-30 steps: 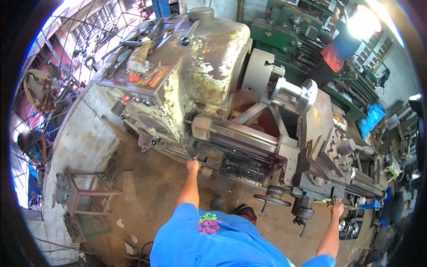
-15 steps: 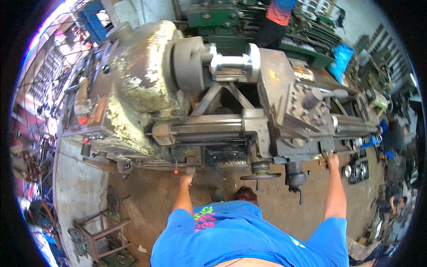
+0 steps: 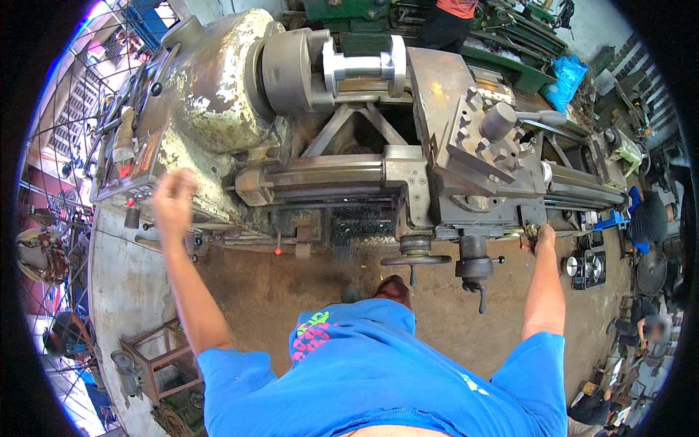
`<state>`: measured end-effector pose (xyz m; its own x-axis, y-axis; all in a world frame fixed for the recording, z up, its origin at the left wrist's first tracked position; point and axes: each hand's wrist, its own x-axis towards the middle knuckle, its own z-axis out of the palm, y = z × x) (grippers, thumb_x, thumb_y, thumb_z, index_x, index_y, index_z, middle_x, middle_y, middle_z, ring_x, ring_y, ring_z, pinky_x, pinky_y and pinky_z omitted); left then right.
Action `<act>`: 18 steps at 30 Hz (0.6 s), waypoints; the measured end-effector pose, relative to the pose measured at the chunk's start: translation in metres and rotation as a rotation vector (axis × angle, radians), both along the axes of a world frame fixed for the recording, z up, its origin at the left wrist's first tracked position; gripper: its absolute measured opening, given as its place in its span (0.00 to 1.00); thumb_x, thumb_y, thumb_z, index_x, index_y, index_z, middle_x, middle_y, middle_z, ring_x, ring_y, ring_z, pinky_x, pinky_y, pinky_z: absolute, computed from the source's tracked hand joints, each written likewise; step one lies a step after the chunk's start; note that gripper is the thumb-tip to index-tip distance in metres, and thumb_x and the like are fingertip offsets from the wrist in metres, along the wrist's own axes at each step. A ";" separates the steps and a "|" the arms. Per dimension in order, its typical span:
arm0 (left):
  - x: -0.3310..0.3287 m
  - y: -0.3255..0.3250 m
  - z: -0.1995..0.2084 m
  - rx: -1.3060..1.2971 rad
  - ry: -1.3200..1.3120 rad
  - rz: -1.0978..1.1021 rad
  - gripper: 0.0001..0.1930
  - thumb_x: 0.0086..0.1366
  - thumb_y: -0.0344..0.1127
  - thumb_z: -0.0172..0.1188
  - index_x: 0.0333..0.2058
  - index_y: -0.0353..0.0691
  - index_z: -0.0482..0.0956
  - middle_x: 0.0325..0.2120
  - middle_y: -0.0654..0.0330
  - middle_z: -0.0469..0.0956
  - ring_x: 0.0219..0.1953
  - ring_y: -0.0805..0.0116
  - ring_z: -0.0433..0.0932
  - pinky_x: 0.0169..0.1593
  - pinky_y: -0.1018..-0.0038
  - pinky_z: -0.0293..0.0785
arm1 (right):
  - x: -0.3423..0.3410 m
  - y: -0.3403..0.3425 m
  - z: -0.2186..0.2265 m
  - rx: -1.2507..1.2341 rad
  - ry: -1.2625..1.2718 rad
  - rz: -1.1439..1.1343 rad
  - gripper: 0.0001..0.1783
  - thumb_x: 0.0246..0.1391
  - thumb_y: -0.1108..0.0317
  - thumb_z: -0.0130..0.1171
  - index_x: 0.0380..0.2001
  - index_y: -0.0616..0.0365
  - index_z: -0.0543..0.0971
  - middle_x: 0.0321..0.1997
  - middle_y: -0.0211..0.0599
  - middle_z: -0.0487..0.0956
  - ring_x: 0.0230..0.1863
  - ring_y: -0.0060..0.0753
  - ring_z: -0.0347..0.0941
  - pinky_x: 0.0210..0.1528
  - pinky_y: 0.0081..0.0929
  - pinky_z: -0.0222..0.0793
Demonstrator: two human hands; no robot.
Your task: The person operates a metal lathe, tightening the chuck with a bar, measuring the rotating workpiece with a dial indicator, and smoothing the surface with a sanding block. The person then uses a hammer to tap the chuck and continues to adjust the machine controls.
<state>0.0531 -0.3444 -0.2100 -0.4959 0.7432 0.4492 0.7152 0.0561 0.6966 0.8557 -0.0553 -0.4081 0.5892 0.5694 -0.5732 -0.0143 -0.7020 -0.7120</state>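
A metal lathe fills the middle, with its worn, paint-flaked headstock point(image 3: 226, 95) at left. In its grey chuck point(image 3: 287, 73) sits a shiny spool-shaped metal workpiece point(image 3: 364, 67) with a flange at each end. My left hand point(image 3: 175, 200) is raised at the headstock's front left, near a red-knobbed lever point(image 3: 131, 207); its fingers are smeared by motion. At the right end of the carriage point(image 3: 473, 211), my right hand point(image 3: 542, 238) is closed low against its front. What lies inside those fingers is hidden. The tool post point(image 3: 480, 142) stands on the carriage, left of and beyond that hand.
A handwheel point(image 3: 415, 260) and a crank handle point(image 3: 477, 280) jut from the carriage front. Another red-tipped lever point(image 3: 278, 250) hangs below the bed. A small metal frame stand point(image 3: 164, 357) is at lower left. Another person point(image 3: 444, 25) stands at a green machine behind; others are at right.
My left hand has moved left and up, from beside the lower red-tipped lever to the headstock front. My right hand stays at the carriage's right end. The view has shifted slightly.
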 end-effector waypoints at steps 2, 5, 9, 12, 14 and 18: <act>-0.018 0.009 0.057 0.168 0.304 0.184 0.12 0.72 0.40 0.59 0.40 0.36 0.83 0.24 0.64 0.81 0.30 0.77 0.78 0.39 0.77 0.72 | -0.002 -0.001 0.002 -0.011 -0.051 -0.004 0.18 0.57 0.51 0.51 0.29 0.55 0.77 0.21 0.39 0.75 0.15 0.39 0.69 0.16 0.39 0.64; -0.062 0.035 0.108 0.225 0.393 0.324 0.13 0.71 0.42 0.60 0.40 0.36 0.83 0.24 0.64 0.81 0.29 0.79 0.77 0.37 0.78 0.71 | -0.004 -0.002 0.007 -0.032 -0.057 -0.007 0.19 0.56 0.50 0.54 0.30 0.56 0.77 0.22 0.39 0.75 0.16 0.40 0.69 0.17 0.40 0.65; -0.119 0.064 0.098 0.194 0.738 0.552 0.11 0.67 0.40 0.63 0.41 0.39 0.84 0.32 0.56 0.85 0.36 0.62 0.83 0.40 0.68 0.77 | -0.002 -0.003 0.006 0.004 -0.026 0.013 0.20 0.55 0.50 0.55 0.29 0.58 0.76 0.23 0.42 0.75 0.16 0.40 0.69 0.17 0.41 0.65; -0.143 0.069 0.064 0.149 0.756 0.520 0.13 0.65 0.38 0.62 0.47 0.44 0.83 0.39 0.55 0.84 0.41 0.57 0.83 0.46 0.64 0.77 | 0.000 -0.002 0.001 0.019 -0.016 0.038 0.20 0.56 0.50 0.54 0.29 0.60 0.76 0.24 0.44 0.76 0.17 0.40 0.70 0.17 0.40 0.65; -0.151 0.069 0.048 0.171 0.722 0.527 0.15 0.65 0.38 0.63 0.49 0.44 0.82 0.39 0.54 0.84 0.42 0.57 0.83 0.48 0.63 0.76 | 0.001 -0.001 -0.001 0.038 -0.034 0.039 0.20 0.56 0.51 0.54 0.29 0.61 0.77 0.24 0.44 0.76 0.17 0.40 0.70 0.16 0.40 0.66; -0.160 0.068 0.040 0.167 0.650 0.566 0.16 0.64 0.38 0.63 0.50 0.43 0.81 0.41 0.53 0.83 0.44 0.56 0.82 0.51 0.62 0.75 | -0.003 -0.001 0.002 0.062 -0.090 0.012 0.20 0.57 0.53 0.53 0.31 0.63 0.78 0.25 0.43 0.77 0.18 0.41 0.71 0.17 0.39 0.66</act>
<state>-0.1069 -0.2769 -0.1695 -0.3779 0.3621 0.8521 0.8690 0.4563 0.1914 0.8525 -0.0565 -0.4061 0.6299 0.6094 -0.4816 0.0599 -0.6563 -0.7521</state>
